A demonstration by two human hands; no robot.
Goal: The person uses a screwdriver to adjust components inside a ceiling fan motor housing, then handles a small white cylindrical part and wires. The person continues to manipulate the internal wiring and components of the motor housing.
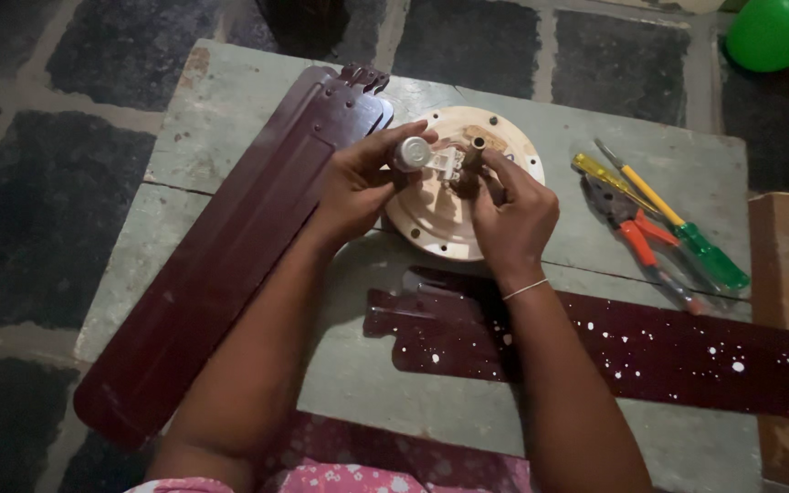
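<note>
A round cream fan motor housing (440,228) lies on a grey-green wooden table (678,173). My left hand (358,183) grips a small silver cylinder (412,152), a capacitor-like part with pale wires, just above the housing. My right hand (513,210) pinches the brown shaft (474,157) that stands up from the housing's middle. Both hands meet over the housing's centre and hide part of it.
Dark maroon fan blades (230,265) are stacked at the left. Another blade (650,351), speckled with white spots, lies along the front. Orange-handled pliers (636,233) and screwdrivers (687,233) rest at the right. A green balloon (773,32) sits beyond the table.
</note>
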